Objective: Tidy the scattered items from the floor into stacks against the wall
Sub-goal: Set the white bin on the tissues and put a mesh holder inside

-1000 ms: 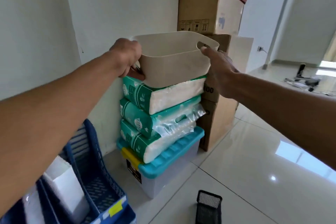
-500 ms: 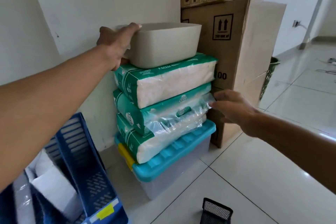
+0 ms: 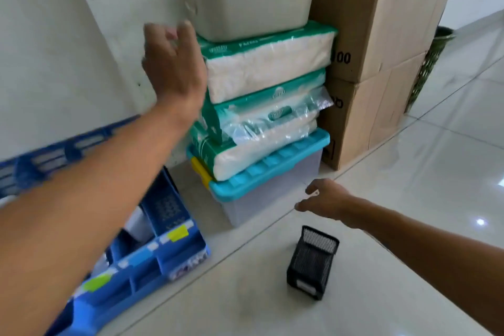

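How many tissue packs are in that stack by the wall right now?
3. The top pack sits under the beige bin, the middle pack beneath it, and the bottom pack on the teal-lidded box. None seems hidden behind.

the person's left arm reaches in from the lower left, bare to the wrist, rising forward and up across the view. the left hand is raised with its back toward the camera, fingers spread and loosely extended, the thumb out to the right; it holds nothing, and its fingertips are blurred. the right arm comes in from the lower right edge, also bare, angled forward and down toward the floor. the right hand is held low, palm down, with the fingers relaxed and slightly bent, the thumb apart from them, gripping nothing. the two hands are well apart, the left much higher than the right.
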A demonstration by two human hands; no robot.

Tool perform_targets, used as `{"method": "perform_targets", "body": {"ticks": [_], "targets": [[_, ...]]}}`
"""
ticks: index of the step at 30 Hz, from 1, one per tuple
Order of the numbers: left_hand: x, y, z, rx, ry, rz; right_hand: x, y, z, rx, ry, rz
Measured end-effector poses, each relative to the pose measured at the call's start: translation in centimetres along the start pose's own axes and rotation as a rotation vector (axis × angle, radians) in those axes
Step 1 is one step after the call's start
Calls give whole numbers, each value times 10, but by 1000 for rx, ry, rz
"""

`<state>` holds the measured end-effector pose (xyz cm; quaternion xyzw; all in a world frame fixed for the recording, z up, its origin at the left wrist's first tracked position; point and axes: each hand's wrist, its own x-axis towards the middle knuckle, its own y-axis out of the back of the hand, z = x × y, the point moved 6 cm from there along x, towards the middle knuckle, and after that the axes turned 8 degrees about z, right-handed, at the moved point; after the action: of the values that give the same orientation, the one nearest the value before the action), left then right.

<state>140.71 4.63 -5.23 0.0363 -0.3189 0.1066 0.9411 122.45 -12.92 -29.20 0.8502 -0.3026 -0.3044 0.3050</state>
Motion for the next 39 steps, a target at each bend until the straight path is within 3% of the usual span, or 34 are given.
{"method": "perform_targets", "body": {"ticks": [1, 3, 7, 10, 13, 18, 24, 28, 30, 34, 39], "targets": [[-27, 18, -11, 31, -53, -48, -3, -10, 3, -80, 12, -15], [-82, 37, -40, 114, -97, -309, -3, -23, 10, -222, 45, -16], [-196, 84, -109, 571, 36, -1087, -21, -47, 24, -461, 70, -79], [-255, 127, -130, 804, 133, -1566, -31, -62, 39, -443, 53, -59], [-293, 154, -135, 926, 252, -1803, -34, -67, 50, -406, 72, 13], [-335, 169, -132, 992, 197, -1823, -42, -60, 54, -390, 146, 108], [-334, 156, -119, 909, 214, -1793, -51, -35, 43, -252, 281, 233], [-313, 139, -126, 785, 343, -1764, -55, -11, 22, -37, 360, 297], [-293, 124, -120, 751, 341, -1707, -56, 0, 12, 72, 383, 337], [-217, 70, -89, 703, 125, -1570, -59, 21, -21, 181, 513, 401], [-87, 21, -19, 433, 165, -1243, -61, 79, -72, 312, 660, 558]]}}
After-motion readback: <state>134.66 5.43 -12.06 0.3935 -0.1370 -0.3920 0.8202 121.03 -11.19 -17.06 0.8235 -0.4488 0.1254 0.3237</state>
